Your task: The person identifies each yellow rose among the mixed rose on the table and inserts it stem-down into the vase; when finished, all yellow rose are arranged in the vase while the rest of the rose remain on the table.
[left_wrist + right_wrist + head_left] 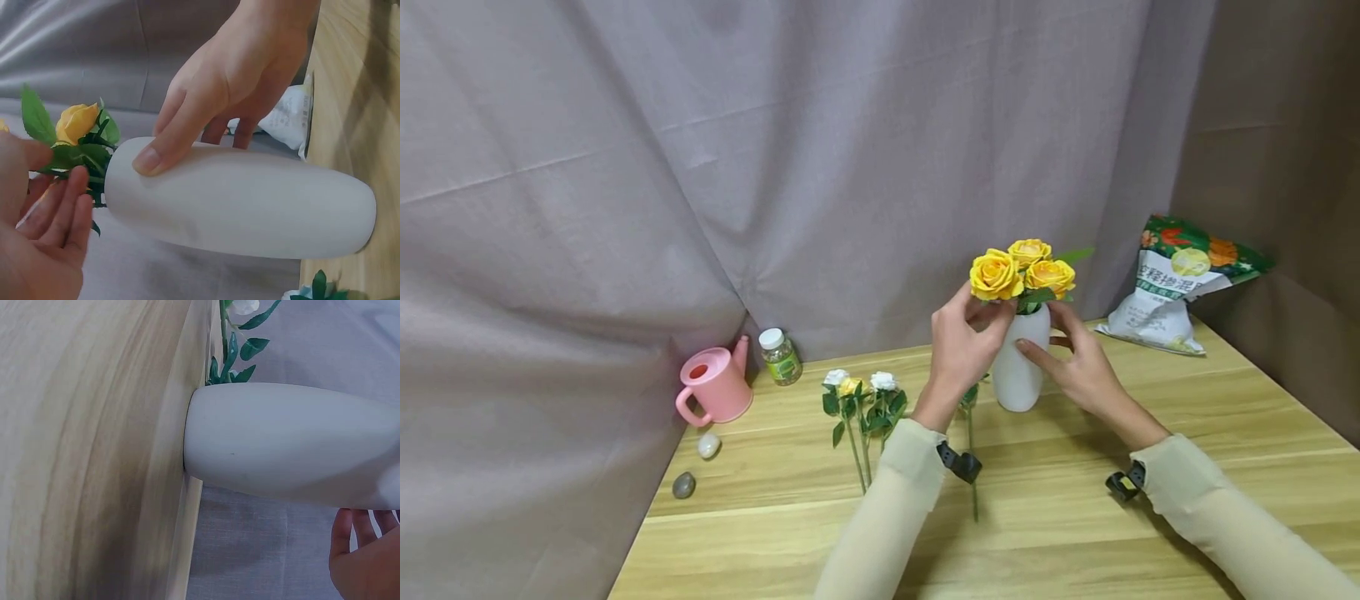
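A white vase (1018, 379) stands upright on the wooden table, with several yellow roses (996, 276) and green leaves at its mouth. My right hand (1081, 367) grips the vase's upper right side. In the left wrist view, that thumb lies along the near side of the vase (244, 203), its other fingers behind. My left hand (964, 350) is just left of the vase mouth, its fingers curled at the stem and leaves beneath a yellow rose (76, 124). The blooms partly hide those fingertips. In the right wrist view the vase base (212, 434) meets the tabletop.
White and yellow flowers (883, 382) lie left of my left forearm, and another green stem (971, 450) lies nearer the vase. Farther left are a pink watering can (722, 387), a lidded jar (781, 358) and two stones (708, 446). A fertilizer bag (1157, 300) leans at the back right.
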Demonstrator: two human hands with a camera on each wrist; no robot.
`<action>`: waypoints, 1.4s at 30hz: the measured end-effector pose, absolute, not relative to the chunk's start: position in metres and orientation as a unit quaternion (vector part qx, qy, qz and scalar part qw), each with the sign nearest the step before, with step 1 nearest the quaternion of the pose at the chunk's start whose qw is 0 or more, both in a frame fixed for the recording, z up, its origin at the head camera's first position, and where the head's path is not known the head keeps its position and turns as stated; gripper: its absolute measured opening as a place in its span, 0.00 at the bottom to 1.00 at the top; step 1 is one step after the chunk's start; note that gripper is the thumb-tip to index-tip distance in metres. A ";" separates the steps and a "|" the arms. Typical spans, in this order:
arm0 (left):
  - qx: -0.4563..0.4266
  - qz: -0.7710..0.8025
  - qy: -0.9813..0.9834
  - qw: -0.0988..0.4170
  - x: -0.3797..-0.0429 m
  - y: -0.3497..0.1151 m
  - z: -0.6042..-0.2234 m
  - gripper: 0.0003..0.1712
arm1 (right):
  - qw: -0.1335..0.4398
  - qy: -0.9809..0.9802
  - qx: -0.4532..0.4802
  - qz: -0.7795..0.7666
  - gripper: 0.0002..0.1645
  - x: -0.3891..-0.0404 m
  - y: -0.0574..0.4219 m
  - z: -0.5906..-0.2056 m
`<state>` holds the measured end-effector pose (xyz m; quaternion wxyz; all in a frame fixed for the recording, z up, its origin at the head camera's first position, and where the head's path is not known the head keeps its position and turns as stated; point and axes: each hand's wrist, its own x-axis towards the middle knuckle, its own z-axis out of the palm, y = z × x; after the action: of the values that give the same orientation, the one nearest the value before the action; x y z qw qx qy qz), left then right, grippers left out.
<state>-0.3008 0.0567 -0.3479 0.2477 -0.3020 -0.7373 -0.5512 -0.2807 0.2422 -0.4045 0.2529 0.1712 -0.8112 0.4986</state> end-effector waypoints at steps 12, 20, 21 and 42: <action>-0.243 -0.529 -0.754 0.304 -0.318 0.069 -0.347 0.09 | 0.258 -0.813 0.171 0.494 0.41 -0.281 0.241 -0.403; -0.211 -0.506 -0.784 0.291 -0.322 0.071 -0.355 0.10 | 0.259 -0.808 0.176 0.499 0.41 -0.282 0.241 -0.404; -0.210 -0.503 -0.788 0.287 -0.322 0.071 -0.355 0.10 | 0.259 -0.807 0.177 0.500 0.41 -0.282 0.241 -0.404; -0.233 -0.532 -0.759 0.295 -0.322 0.075 -0.350 0.12 | 0.261 -0.808 0.177 0.497 0.41 -0.281 0.242 -0.403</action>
<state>-0.3218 0.0746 -0.3503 0.2949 -0.2332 -0.7586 -0.5322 -0.2810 0.2418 -0.4027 0.2608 0.1772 -0.8084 0.4970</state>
